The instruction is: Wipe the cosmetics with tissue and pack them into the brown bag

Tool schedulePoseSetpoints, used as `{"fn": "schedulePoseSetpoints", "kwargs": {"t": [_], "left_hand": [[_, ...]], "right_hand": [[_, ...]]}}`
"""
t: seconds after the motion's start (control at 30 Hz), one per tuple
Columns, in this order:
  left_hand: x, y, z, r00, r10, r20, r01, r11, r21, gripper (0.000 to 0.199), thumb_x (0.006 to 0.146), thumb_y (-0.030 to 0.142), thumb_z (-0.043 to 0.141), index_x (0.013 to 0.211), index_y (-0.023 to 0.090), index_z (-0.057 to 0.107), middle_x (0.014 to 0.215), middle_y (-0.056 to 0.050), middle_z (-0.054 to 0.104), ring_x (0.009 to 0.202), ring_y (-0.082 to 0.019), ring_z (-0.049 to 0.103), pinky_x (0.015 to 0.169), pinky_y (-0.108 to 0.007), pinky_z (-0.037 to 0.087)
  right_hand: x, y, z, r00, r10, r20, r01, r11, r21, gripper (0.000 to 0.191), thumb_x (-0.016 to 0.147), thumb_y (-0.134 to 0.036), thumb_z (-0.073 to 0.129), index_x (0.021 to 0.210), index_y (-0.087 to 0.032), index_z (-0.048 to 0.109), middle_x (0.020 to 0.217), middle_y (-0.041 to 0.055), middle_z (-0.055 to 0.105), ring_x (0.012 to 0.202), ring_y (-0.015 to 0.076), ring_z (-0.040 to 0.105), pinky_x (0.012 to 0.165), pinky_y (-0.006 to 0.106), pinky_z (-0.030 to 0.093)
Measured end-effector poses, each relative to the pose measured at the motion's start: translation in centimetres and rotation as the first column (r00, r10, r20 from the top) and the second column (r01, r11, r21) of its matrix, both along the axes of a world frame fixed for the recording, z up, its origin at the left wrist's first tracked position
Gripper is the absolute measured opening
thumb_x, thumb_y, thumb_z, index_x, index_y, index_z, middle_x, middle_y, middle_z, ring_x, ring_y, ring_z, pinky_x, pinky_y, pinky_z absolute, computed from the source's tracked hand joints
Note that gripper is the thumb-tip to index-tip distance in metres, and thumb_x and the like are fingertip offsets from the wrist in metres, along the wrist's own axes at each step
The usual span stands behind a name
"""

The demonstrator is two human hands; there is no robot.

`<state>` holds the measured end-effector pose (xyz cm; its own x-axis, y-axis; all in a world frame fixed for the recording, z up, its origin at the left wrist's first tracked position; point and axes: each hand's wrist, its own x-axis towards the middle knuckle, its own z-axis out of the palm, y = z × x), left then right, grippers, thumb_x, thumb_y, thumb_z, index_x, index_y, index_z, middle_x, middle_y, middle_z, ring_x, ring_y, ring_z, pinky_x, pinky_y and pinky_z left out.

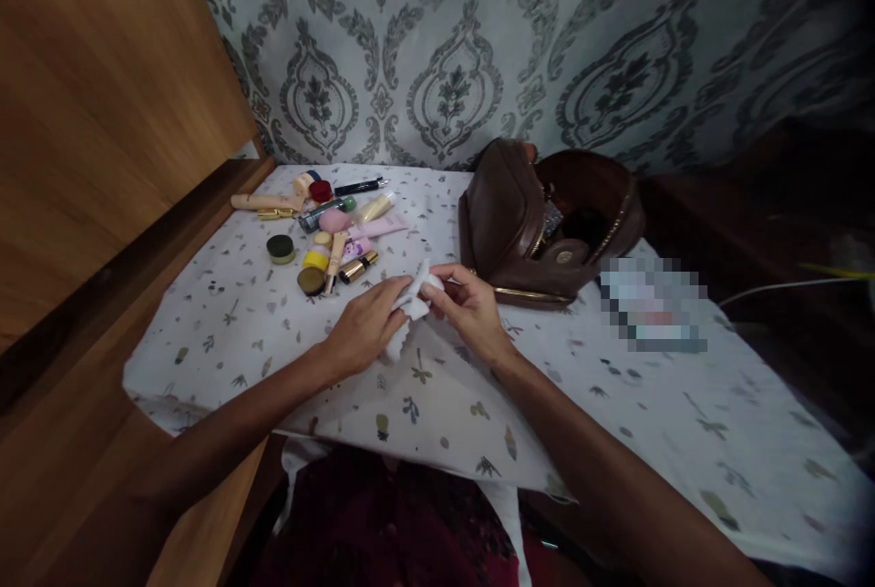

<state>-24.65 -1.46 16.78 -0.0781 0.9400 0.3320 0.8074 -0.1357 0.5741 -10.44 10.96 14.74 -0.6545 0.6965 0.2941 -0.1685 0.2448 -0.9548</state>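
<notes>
Over the front middle of the table, both my hands hold one crumpled white wipe or tissue (pixel 412 303); which of the two it is I cannot tell. My left hand (pixel 365 324) is closed on its left side, and a loose end hangs below those fingers. My right hand (pixel 468 307) pinches the other side between thumb and fingers. Just beyond my left hand lies a black and gold tube (pixel 359 267). Near it are a yellow-banded jar (pixel 315 258), a pink makeup sponge (pixel 334 221) and a pale pink squeeze tube (pixel 377 227).
A brown leather handbag (pixel 502 213) stands unzipped behind my right hand. Right of it lies a blurred-out flat item (pixel 653 304). A dark-lidded jar (pixel 280 249) sits apart at left. Wooden furniture (pixel 102 67) borders the left side; patterned wall covering (pixel 451 86) rises behind.
</notes>
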Motion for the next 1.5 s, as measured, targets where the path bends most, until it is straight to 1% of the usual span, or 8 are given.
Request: {"fn": "schedulePoseSetpoints", "kwargs": {"t": [0.2,0.37,0.53,0.73,0.9,1.13,1.27,1.5], "left_hand": [[-3.0,-1.7,-2.3,0.976,0.065,-0.209,-0.087,0.991,-0.100,0.030,0.091,0.017,0.048,0.121,0.020,0.055,0.123,-0.010,0.063,0.118,-0.025,0.056,0.102,-0.042,0.047],[-4.2,-2.5,-2.5,0.937,0.067,-0.341,-0.123,0.982,-0.146,0.018,0.088,0.012,0.048,0.099,0.018,0.061,0.107,-0.011,0.060,0.101,-0.026,0.055,0.088,-0.041,0.051],[-4.9,-1.8,-0.2,0.960,0.065,-0.274,-0.106,0.984,-0.140,0.022,0.087,0.007,0.043,0.089,0.018,0.061,0.094,-0.008,0.059,0.095,-0.024,0.058,0.088,-0.038,0.050],[-2.3,-0.8,3.0,0.986,0.080,-0.148,-0.068,0.994,0.084,0.036,0.088,0.007,0.042,0.117,0.018,0.060,0.115,-0.009,0.060,0.111,-0.024,0.056,0.100,-0.039,0.048],[-0.9,0.3,0.4,0.979,-0.057,-0.194,0.079,0.991,0.111,0.051,0.090,0.004,0.035,0.138,0.016,0.049,0.136,-0.014,0.055,0.130,-0.025,0.049,0.113,-0.044,0.040],[-4.5,0.0,-3.1,0.979,0.066,-0.194,-0.066,0.998,0.006,0.043,0.084,0.003,0.039,0.120,0.013,0.059,0.122,-0.014,0.062,0.118,-0.026,0.059,0.105,-0.044,0.050],[-5.0,-0.1,-2.3,0.978,0.066,-0.198,-0.062,0.998,0.023,0.035,0.081,0.001,0.041,0.104,0.015,0.063,0.110,-0.011,0.065,0.108,-0.024,0.061,0.100,-0.042,0.052],[-1.8,0.8,0.4,0.979,0.082,-0.188,-0.047,0.981,0.187,0.039,0.090,0.008,0.042,0.125,0.015,0.058,0.125,-0.013,0.058,0.118,-0.024,0.056,0.104,-0.042,0.048]], "right_hand": [[0.1,-0.1,-0.1,0.996,-0.069,0.054,0.071,0.996,-0.045,0.040,0.078,-0.056,0.072,0.089,-0.020,0.058,0.066,-0.0040,0.057,0.051,0.0091,0.046,0.048,0.022,0.037],[0.1,0.1,0.1,1.000,-0.013,0.027,0.012,1.000,0.017,0.040,0.080,-0.052,0.071,0.106,-0.022,0.066,0.077,-0.0015,0.059,0.054,0.0100,0.050,0.050,0.026,0.042],[0.1,0.4,0.1,0.997,0.068,-0.029,-0.068,0.998,0.014,0.038,0.080,-0.048,0.073,0.110,-0.024,0.071,0.093,0.0020,0.061,0.059,0.0099,0.056,0.054,0.028,0.049],[0.2,0.4,-0.3,1.000,0.015,0.018,-0.017,0.995,0.100,0.034,0.082,-0.044,0.071,0.109,-0.023,0.072,0.095,0.0034,0.064,0.058,0.0093,0.053,0.052,0.026,0.045],[0.2,0.6,-0.5,0.998,-0.063,0.016,0.060,0.990,0.130,0.024,0.079,-0.039,0.072,0.093,-0.020,0.068,0.081,0.0010,0.062,0.065,0.0131,0.054,0.056,0.026,0.043],[0.1,0.5,-0.5,0.993,-0.113,0.044,0.113,0.994,0.004,0.031,0.079,-0.048,0.072,0.088,-0.021,0.060,0.068,-0.0025,0.059,0.057,0.0116,0.050,0.051,0.023,0.040],[-0.1,0.5,-0.6,0.998,-0.063,-0.024,0.064,0.997,0.031,0.031,0.078,-0.045,0.074,0.099,-0.022,0.067,0.088,0.0023,0.062,0.069,0.0137,0.057,0.054,0.025,0.045],[-0.3,0.5,-0.9,0.995,0.004,-0.096,-0.002,1.000,0.018,0.028,0.078,-0.037,0.075,0.104,-0.026,0.071,0.097,0.0016,0.056,0.068,0.0114,0.058,0.057,0.026,0.052]]}}
